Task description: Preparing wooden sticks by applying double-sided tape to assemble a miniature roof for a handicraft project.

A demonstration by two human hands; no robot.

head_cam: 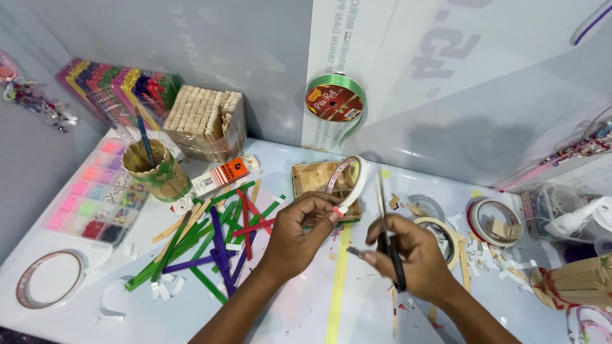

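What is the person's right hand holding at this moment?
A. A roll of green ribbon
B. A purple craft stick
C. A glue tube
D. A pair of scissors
D: the right hand grips a pair of scissors, blades pointing up, beside the tape roll held by the left hand.

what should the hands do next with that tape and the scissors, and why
Probably bring the scissors to the tape and snip. The left hand holds the tape roll with its free end pinched at the fingertips, and the right hand holds the scissors, blades pointing up, right beside the roll but not yet on the tape.
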